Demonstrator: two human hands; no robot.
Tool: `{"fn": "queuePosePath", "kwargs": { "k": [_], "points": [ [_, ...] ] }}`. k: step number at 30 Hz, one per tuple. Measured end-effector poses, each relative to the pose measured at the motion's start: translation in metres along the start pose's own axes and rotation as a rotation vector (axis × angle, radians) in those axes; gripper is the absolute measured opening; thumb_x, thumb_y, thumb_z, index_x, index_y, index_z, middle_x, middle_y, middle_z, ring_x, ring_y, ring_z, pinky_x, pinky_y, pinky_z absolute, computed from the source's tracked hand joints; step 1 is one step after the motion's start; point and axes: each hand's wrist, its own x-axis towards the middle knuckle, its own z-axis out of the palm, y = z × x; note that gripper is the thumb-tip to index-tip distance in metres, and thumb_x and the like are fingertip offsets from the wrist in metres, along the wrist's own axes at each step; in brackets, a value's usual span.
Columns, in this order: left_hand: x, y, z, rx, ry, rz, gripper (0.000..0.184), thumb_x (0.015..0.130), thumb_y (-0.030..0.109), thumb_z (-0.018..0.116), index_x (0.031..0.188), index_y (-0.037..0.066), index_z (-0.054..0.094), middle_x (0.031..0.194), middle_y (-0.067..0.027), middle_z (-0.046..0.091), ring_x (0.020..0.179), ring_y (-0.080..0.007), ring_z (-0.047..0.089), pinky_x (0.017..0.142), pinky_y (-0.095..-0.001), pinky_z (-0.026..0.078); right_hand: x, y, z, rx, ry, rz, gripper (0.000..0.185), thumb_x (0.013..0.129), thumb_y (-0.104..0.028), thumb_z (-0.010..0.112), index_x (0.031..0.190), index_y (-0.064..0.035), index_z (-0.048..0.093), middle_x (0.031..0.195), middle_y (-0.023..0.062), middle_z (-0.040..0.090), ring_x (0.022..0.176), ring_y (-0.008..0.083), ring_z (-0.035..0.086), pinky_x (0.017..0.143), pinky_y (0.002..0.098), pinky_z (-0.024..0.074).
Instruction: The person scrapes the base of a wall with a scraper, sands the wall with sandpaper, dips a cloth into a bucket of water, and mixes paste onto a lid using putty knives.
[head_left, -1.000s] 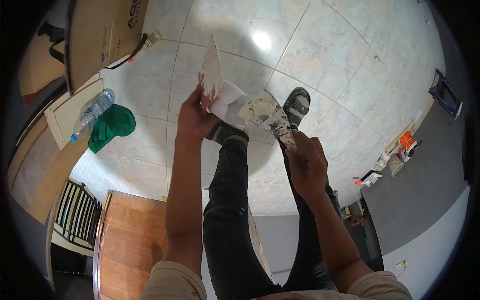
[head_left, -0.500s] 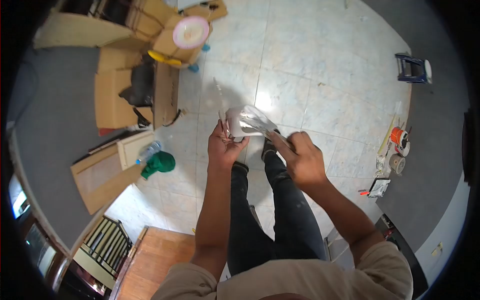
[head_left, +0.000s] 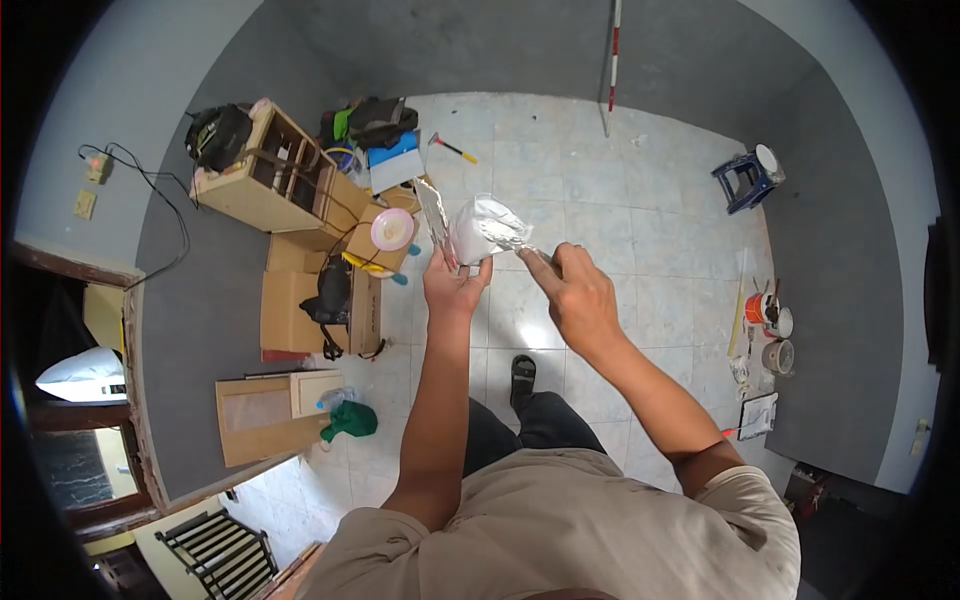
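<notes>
My left hand [head_left: 455,284] is wrapped around the underside of a small white tub [head_left: 468,236], holding it in front of me above the floor. A thin flat blade smeared with white paste [head_left: 432,212] stands up beside the tub, in the same hand. My right hand [head_left: 583,305] grips a putty knife [head_left: 521,245] with the forefinger stretched along it. Its blade reaches the tub's mouth, where white paste [head_left: 495,222] shows. Most of the putty knife's handle is hidden by my fingers.
Cardboard boxes [head_left: 288,300], a pink-rimmed bowl [head_left: 392,229] and a wooden cabinet [head_left: 262,180] stand at left. At right are a dark blue stool [head_left: 745,182], an orange-labelled bucket [head_left: 757,308] and a tray [head_left: 758,415]. A red-and-white pole [head_left: 615,62] leans on the far wall.
My view has tilted up, bringing the far wall and more of the room into sight. Both hands still hold the same things, and the putty knife has shifted slightly at the tub's mouth.
</notes>
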Motion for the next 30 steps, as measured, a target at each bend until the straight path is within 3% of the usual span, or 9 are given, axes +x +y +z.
{"fn": "queuePosePath", "kwargs": {
  "k": [4,10,14,17,18,20,25,28,30],
  "points": [
    [-0.022,-0.016,0.045,-0.012,0.120,-0.067,0.035,0.105,0.025,0.054,0.136,0.011,0.056,0.148,-0.0164,0.038,0.137,-0.0356,0.043,0.110,-0.0602,0.045,-0.022,-0.002,-0.036,0.008,0.129,-0.005,0.059,0.073,0.002,0.066,0.131,-0.0069,0.068,0.087,0.0083,0.051,0.080,0.0255,0.057,0.060,0.0374,0.0483],
    [-0.020,-0.028,0.075,0.099,0.034,-0.062,0.039,0.104,0.034,0.057,0.139,0.016,0.053,0.144,-0.0120,0.036,0.130,-0.0381,0.043,0.106,-0.0567,0.048,-0.058,0.025,-0.084,0.122,0.164,0.109,0.065,0.067,0.011,0.068,0.126,-0.0157,0.074,0.080,0.0079,0.051,0.073,0.0234,0.056,0.062,0.0347,0.0480],
    [0.002,-0.037,0.084,0.098,0.083,-0.131,0.037,0.103,0.033,0.058,0.135,0.015,0.054,0.144,-0.0123,0.037,0.130,-0.0382,0.044,0.106,-0.0570,0.048,-0.063,0.055,-0.094,0.499,0.298,0.365,0.045,0.080,0.009,0.072,0.121,-0.0091,0.074,0.084,0.0053,0.057,0.074,0.0170,0.056,0.068,0.0283,0.0473],
    [0.024,-0.049,0.091,0.095,0.072,-0.204,0.032,0.103,0.032,0.059,0.130,0.014,0.056,0.144,-0.0122,0.037,0.130,-0.0384,0.043,0.107,-0.0573,0.047,-0.061,0.082,-0.082,0.939,0.413,0.891,0.030,0.093,-0.003,0.071,0.122,0.0014,0.066,0.095,0.0047,0.066,0.080,0.0149,0.060,0.077,0.0277,0.0494],
    [0.032,-0.055,0.095,0.112,0.064,-0.227,0.030,0.102,0.030,0.059,0.128,0.014,0.056,0.144,-0.0121,0.038,0.131,-0.0387,0.043,0.108,-0.0575,0.046,-0.065,0.095,-0.070,0.917,0.432,0.911,0.030,0.093,-0.003,0.071,0.122,0.0014,0.066,0.095,0.0047,0.066,0.080,0.0149,0.060,0.077,0.0277,0.0494],
    [0.050,-0.072,0.108,0.143,0.050,-0.292,0.028,0.102,0.029,0.059,0.125,0.014,0.056,0.144,-0.0121,0.038,0.131,-0.0390,0.043,0.109,-0.0577,0.045,-0.073,0.128,-0.046,1.695,0.432,0.940,0.030,0.100,-0.015,0.067,0.125,-0.0001,0.058,0.096,0.0086,0.068,0.082,0.0155,0.062,0.076,0.0293,0.0503],
    [0.108,-0.116,0.142,0.249,-0.062,-0.425,0.027,0.105,0.029,0.053,0.128,0.015,0.057,0.148,-0.0137,0.038,0.137,-0.0363,0.040,0.113,-0.0583,0.039,-0.021,0.134,-0.046,1.731,0.465,1.003,0.024,0.102,-0.019,0.063,0.119,-0.0041,0.054,0.086,0.0055,0.062,0.073,0.0130,0.057,0.067,0.0292,0.0467],
    [0.131,-0.146,0.173,0.338,-0.085,-0.542,0.030,0.106,0.030,0.049,0.131,0.014,0.057,0.149,-0.0136,0.041,0.139,-0.0351,0.041,0.114,-0.0585,0.038,-0.010,0.180,-0.021,1.467,0.531,0.906,0.024,0.096,-0.018,0.070,0.111,-0.0048,0.057,0.085,0.0026,0.059,0.069,0.0104,0.055,0.062,0.0284,0.0452],
    [0.150,-0.161,0.187,0.458,-0.270,-0.617,0.034,0.107,0.032,0.046,0.134,0.013,0.057,0.149,-0.0129,0.045,0.140,-0.0359,0.041,0.114,-0.0596,0.036,0.009,0.206,-0.014,0.710,0.523,1.045,0.029,0.086,-0.015,0.080,0.102,-0.0046,0.059,0.082,-0.0006,0.058,0.065,0.0069,0.050,0.058,0.0264,0.0421]
  ]
}}
